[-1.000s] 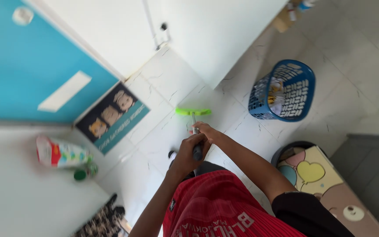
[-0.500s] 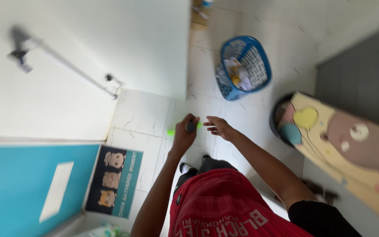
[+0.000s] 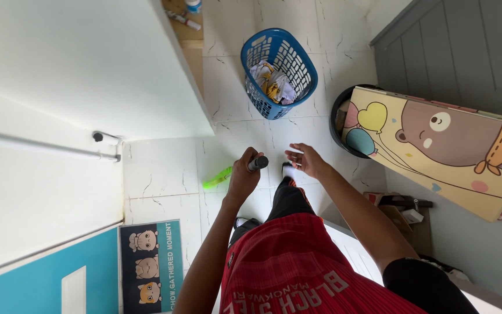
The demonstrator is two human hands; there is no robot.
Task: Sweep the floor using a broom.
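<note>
My left hand (image 3: 243, 176) grips the dark top end of a mop handle (image 3: 257, 163), seen almost end-on. The mop's green head (image 3: 217, 178) rests on the white tiled floor (image 3: 164, 168) just left of that hand. My right hand (image 3: 305, 159) hovers to the right of the handle, fingers spread and holding nothing, a short gap away from it. Below the hands I see my red shirt and dark trousers, with one foot (image 3: 286, 170) stepping forward.
A blue laundry basket (image 3: 278, 72) with clothes stands on the floor ahead. A dark round bin (image 3: 340, 119) sits to the right, partly covered by a cartoon bear board (image 3: 437, 139). A white wall with a rail (image 3: 47, 145) is left; a grey door is upper right.
The view has swung round so the basket now lies straight ahead. My right hand came off the mop handle and now hangs open beside it. The left hand keeps its hold.
</note>
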